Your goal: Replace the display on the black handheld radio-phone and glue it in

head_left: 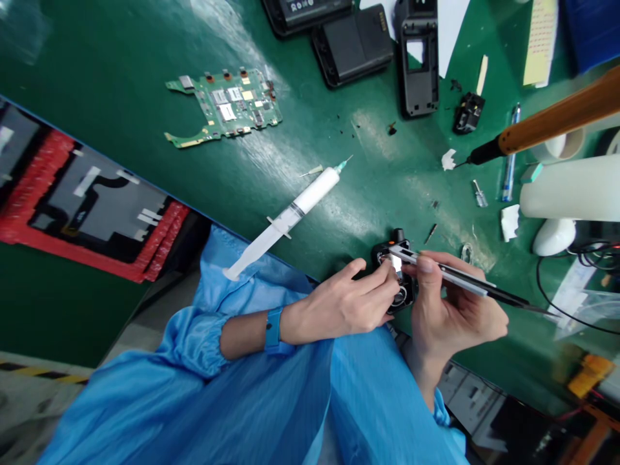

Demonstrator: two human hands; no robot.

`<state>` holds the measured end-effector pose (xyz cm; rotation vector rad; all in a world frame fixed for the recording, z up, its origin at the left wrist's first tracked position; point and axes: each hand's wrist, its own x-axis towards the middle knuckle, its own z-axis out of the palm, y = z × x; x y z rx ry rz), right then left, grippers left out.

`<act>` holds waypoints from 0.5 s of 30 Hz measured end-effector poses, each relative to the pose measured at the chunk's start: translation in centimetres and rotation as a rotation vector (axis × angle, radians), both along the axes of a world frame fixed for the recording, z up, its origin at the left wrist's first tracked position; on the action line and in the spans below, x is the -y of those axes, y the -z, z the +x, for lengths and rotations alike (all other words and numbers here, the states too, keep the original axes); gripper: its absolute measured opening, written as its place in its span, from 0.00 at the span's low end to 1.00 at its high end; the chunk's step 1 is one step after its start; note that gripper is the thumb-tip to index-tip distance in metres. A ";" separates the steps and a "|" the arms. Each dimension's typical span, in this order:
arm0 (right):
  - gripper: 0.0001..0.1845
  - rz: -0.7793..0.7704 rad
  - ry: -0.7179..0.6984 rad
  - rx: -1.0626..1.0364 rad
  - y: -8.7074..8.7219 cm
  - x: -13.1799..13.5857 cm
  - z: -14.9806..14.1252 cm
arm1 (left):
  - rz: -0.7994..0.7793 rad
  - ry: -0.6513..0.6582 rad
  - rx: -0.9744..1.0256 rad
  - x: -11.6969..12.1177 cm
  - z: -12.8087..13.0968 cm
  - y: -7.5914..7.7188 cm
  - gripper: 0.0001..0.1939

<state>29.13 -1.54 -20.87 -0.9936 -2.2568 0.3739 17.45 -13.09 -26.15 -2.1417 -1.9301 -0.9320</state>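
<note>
My left hand (351,300) bends its fingers over a small black device housing (405,298), holding it near the table's front edge. An orange spot and a short black knob show at the housing's top, and a round ring sits in its lower part. In my right hand (445,303) is a slim grey-and-black hand tool (460,279), pinched between thumb and fingers. One end of this tool reaches the upper part of the housing, beside a white piece (396,263). My left fingertips hide part of the inside, and the tool's exact kind is unclear.
A white-filled syringe (295,210) lies left of my hands, with a green circuit board (232,106) beyond. Black housings (420,71) stand at the back. An orange-handled screwdriver (547,119) hangs in from the right, above a pen (510,161) and a white bottle (571,188).
</note>
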 end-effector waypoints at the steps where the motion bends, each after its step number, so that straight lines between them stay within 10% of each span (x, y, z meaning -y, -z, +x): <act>1: 0.04 0.020 -0.007 0.011 -0.1 0.0 -0.1 | 0.000 0.000 -0.001 0.0 0.0 0.0 0.19; 15: 0.04 0.130 -0.110 0.108 -0.8 -0.3 -1.2 | 0.007 -0.002 -0.003 0.0 -0.1 0.0 0.18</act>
